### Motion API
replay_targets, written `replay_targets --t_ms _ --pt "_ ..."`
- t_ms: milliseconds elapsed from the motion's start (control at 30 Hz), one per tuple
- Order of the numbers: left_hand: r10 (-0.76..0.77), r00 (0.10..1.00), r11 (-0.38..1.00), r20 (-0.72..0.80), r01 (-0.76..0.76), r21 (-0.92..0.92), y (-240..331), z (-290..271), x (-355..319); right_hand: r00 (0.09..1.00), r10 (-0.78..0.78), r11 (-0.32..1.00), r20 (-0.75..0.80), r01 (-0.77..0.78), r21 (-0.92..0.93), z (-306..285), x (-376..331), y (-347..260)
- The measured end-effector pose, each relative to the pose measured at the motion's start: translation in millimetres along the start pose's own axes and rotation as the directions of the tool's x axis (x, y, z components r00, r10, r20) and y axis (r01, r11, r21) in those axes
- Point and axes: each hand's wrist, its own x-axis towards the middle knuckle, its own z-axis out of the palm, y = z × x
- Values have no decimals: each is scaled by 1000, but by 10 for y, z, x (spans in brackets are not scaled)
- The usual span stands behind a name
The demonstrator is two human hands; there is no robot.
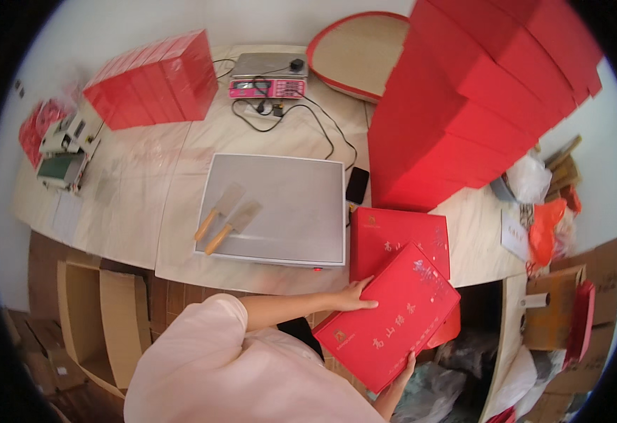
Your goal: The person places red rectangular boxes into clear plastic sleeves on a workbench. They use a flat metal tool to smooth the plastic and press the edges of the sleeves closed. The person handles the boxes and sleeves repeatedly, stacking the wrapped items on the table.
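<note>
A flat red gift box (393, 317) with printed lettering is held tilted between my hands, in front of the table's edge. My left hand (356, 295) grips its upper left side, thumb on top. At the lower right edge, my right hand (401, 377) holds it, its fingers mostly hidden beneath. Just behind lies a second red gift box (375, 229) on the table, partly covered by the held one. To the left of it stands a grey flat-topped machine (287, 204) with two wooden-handled scrapers (236, 224) on top.
A tall stack of red boxes (456, 120) rises at the right. Wrapped red boxes (155, 84), a pink scale (268, 87) with cables, and a round red-rimmed tray (358, 53) stand at the back. A phone (357, 185) lies beside the machine. An open cardboard box (83, 324) sits lower left.
</note>
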Motion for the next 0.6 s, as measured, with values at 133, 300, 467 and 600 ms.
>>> replay_targets --t_ms 133,300,467,600 --pt "228 974 972 -3 -227 64 255 -117 -722 996 -89 994 17 90 -64 1116 -1165 -243" --pt "454 856 841 -246 -503 -201 372 -447 -1827 969 -188 973 158 205 -102 1883 -2114 -203" --pt "369 763 803 -531 -549 -231 24 -1200 -3286 876 -167 946 453 272 -176 1980 -1717 302" --pt "255 633 825 -731 -537 -178 -477 -1684 -4387 740 30 875 672 306 -376 2826 -1722 928"
